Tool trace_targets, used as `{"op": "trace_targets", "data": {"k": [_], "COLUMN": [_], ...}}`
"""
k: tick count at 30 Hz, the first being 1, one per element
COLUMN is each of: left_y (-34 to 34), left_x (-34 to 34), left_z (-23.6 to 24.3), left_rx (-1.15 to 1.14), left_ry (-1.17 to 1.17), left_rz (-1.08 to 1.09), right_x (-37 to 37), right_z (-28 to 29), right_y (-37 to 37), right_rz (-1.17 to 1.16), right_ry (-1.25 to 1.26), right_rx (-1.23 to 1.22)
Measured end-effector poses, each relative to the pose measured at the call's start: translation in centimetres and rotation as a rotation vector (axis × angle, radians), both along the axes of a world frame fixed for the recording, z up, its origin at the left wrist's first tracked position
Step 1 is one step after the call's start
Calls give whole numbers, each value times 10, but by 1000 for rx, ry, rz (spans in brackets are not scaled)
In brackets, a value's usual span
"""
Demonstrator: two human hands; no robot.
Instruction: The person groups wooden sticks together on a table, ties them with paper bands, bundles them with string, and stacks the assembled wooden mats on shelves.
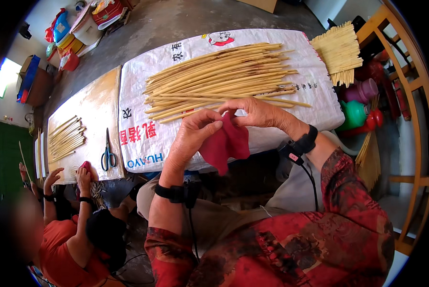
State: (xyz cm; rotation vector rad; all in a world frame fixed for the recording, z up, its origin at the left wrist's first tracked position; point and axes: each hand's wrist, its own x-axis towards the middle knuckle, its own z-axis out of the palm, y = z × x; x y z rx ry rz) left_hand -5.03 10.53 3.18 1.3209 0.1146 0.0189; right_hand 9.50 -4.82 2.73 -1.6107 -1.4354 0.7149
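A dark red cloth [224,146] hangs between my two hands, its top edge pinched in the fingers of my left hand [200,129] and my right hand [252,110]. Both hands meet at the near edge of a long pile of pale yellow sticks [214,76]. The sticks lie lengthwise, some with dark blotches, on a white printed woven sack [138,91] spread over the work surface.
A co-worker in orange [71,244] works at a board [87,98] on the left, with sticks [66,136] and scissors [108,153]. Cut-stick bundles [334,52], plastic containers [353,115] and a wooden chair frame [410,95] stand right. Bags and buckets [71,33] line the back left.
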Motion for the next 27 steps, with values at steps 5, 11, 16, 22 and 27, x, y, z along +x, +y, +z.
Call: {"op": "trace_targets", "data": {"k": [5, 11, 16, 22, 27], "left_y": [6, 12, 12, 22, 23], "left_x": [3, -16, -18, -23, -24], "left_z": [-10, -25, -43, -5, 8], "left_rx": [67, 962, 1248, 816, 574], "left_ry": [101, 152, 22, 106, 232], "left_rz": [24, -117, -177, 143, 109], "right_x": [12, -10, 9, 31, 42], "right_z": [-6, -21, -19, -53, -76], "right_y": [-16, -25, -34, -28, -24], "right_rz": [-68, 94, 67, -388, -378], "right_ry": [-148, -352, -212, -862, -994], "right_rx": [-178, -251, -440, -158, -91]}}
